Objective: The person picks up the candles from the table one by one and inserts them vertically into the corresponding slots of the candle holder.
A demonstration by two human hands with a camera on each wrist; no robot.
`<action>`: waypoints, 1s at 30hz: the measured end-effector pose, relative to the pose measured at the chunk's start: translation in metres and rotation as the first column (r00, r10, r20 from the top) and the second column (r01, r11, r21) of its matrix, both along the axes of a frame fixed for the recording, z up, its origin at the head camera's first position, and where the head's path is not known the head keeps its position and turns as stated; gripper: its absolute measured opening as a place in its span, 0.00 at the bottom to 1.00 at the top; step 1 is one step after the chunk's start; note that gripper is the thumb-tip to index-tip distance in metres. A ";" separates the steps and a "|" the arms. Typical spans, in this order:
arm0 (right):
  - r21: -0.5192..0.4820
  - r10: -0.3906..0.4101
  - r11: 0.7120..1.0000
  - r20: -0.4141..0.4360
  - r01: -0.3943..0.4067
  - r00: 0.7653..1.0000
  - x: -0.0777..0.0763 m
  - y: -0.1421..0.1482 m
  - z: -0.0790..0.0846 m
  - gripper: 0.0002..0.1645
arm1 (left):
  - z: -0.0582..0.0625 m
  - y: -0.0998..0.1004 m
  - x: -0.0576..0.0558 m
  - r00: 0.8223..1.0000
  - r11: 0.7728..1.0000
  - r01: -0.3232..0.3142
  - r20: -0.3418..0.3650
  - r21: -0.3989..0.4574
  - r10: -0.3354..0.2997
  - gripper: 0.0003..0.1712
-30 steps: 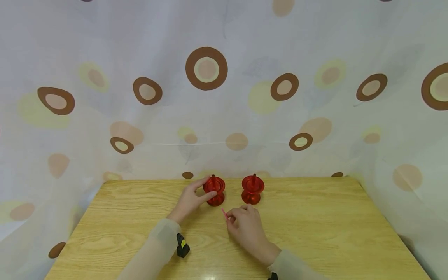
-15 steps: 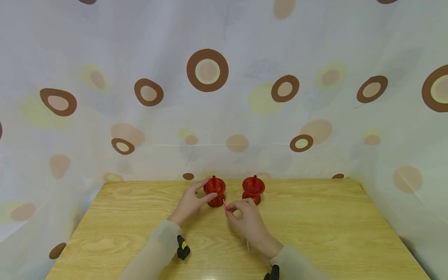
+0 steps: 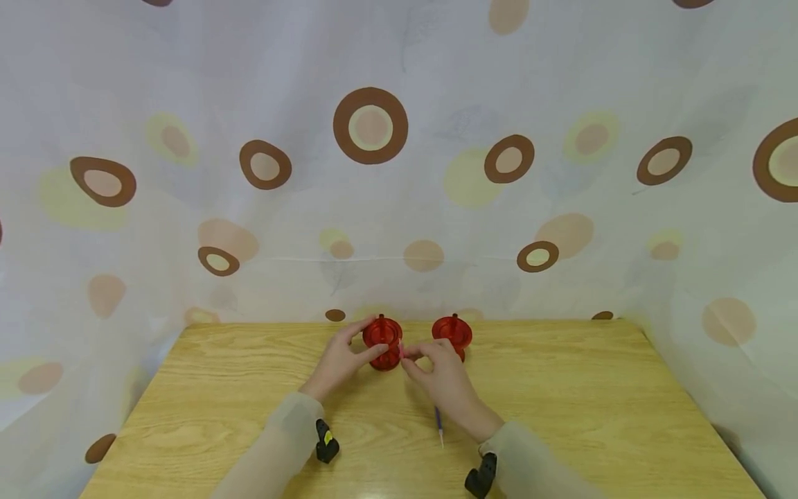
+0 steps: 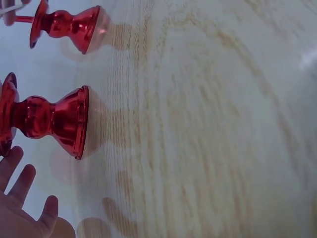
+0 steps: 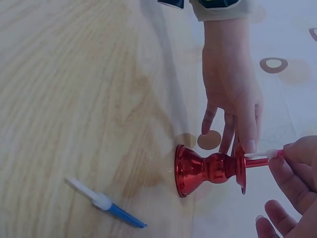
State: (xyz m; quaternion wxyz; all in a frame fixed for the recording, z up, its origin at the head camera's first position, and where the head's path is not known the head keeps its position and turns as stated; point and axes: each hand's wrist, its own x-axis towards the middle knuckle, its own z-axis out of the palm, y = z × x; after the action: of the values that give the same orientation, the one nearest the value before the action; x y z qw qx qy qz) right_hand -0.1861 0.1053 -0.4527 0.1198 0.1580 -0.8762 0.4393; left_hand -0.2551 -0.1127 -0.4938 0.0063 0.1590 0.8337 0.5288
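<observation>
Two shiny red pedestal candle holders stand near the table's back edge, each with a dish and a central spike. My left hand [image 3: 335, 364] holds the left candle holder [image 3: 384, 336] by its dish, thumb in front and fingers behind. Close by the right side of that dish, my right hand [image 3: 447, 381] pinches a small pink birthday candle [image 3: 401, 350] with a white holder tip. In the right wrist view the white tip [image 5: 260, 154] lies alongside the spike, over the dish. The left wrist view shows the left candle holder [image 4: 37, 116] upright on its base.
The right candle holder [image 3: 453, 331] stands just behind my right hand, its base partly covered. A blue candle with a white holder [image 5: 116, 209] lies on the wooden table [image 3: 592, 402]. A patterned cloth [image 3: 424, 208] hangs behind the table.
My right hand has moved away from me with the pink candle, up to the left candle holder's dish. The blue candle has come into view behind it. My left hand keeps its place.
</observation>
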 end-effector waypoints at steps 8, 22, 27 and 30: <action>-0.017 -0.007 1.000 0.025 0.008 1.000 -0.015 -0.001 0.008 0.07 | -0.004 -0.001 0.001 1.000 1.000 0.008 -0.023 -0.003 -0.008 0.41; -0.037 0.021 0.999 0.034 -0.020 0.999 -0.042 -0.006 0.028 0.10 | -0.004 -0.001 -0.003 0.998 1.000 0.004 -0.060 -0.003 -0.004 0.40; -0.042 0.024 0.999 0.039 -0.022 0.999 -0.047 -0.009 0.032 0.09 | -0.005 0.000 -0.003 0.997 1.000 0.003 -0.077 -0.011 -0.003 0.39; -0.052 0.028 0.998 0.034 -0.026 0.999 -0.050 -0.011 0.034 0.08 | -0.005 0.000 -0.003 0.997 1.000 -0.003 -0.072 -0.009 0.003 0.39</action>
State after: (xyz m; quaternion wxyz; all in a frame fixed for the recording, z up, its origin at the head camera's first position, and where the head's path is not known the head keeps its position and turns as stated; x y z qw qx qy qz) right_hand -0.2363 0.0947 -0.4183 0.1026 0.1588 -0.8643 0.4660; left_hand -0.2577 -0.1131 -0.4986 -0.0237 0.1766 0.8360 0.5190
